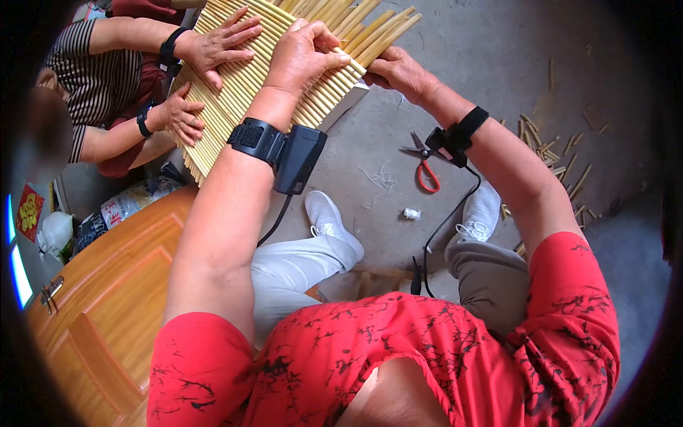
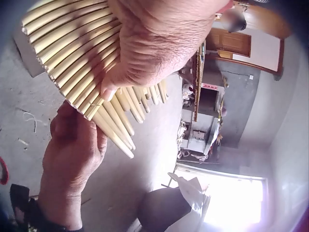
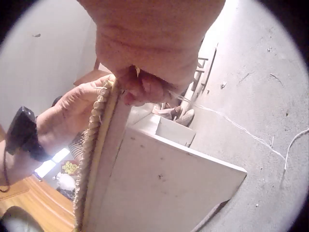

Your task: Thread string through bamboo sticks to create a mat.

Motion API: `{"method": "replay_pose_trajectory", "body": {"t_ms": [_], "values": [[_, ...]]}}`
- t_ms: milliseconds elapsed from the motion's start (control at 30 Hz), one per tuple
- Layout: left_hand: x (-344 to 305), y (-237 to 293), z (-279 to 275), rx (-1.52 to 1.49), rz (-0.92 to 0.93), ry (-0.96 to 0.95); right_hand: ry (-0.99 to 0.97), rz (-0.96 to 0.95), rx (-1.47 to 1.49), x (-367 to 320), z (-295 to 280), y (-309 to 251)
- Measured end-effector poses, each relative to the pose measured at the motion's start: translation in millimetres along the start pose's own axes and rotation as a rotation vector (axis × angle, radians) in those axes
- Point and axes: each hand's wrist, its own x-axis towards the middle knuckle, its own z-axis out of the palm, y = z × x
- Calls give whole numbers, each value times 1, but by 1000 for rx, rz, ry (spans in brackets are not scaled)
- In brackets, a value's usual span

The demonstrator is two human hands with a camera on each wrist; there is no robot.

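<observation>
A mat of slender yellow reed sticks (image 1: 245,82) lies side by side at upper left, with loose stick ends (image 1: 373,35) jutting past its far side. My left hand (image 1: 302,60) pinches the mat's end sticks between thumb and curled fingers. Close by, at the mat's corner, is my right hand (image 1: 402,75), fingers curled under the edge. A thin white string (image 3: 227,118) trails from its grip in the right wrist view. Tied ends form a bumpy edge (image 3: 91,130) along the mat. Another person's hands rest spread on the mat (image 1: 220,50).
A white board-like stand (image 3: 169,179) is under the mat. Scissors with red handles (image 1: 427,171), a tangle of string (image 1: 380,176) and a small white bundle (image 1: 411,213) lie on the floor. Cut stick pieces (image 1: 569,164) are scattered at right. A wooden door panel (image 1: 121,306) stands at left.
</observation>
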Motion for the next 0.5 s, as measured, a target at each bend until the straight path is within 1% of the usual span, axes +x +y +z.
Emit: {"method": "replay_pose_trajectory", "body": {"t_ms": [33,100,167,233,400,467,500], "values": [[1,-1,-1,-2,1,8,25,-26,-30,0,1,2],[2,-3,-1,-117,-76,-36,48,-56,-67,0,3,1],[4,-6,0,-115,-75,-31,56,-24,-33,-2,4,-3],[3,-5,1,-97,-83,-28,44,-38,-54,1,1,1],[-1,-3,3,-37,-72,10,15,-16,-38,-5,1,-6],[1,-7,4,-3,-12,59,33,-40,-18,-5,2,-5],[1,-8,4,10,-17,56,30,-37,-19,-4,0,-4]]}}
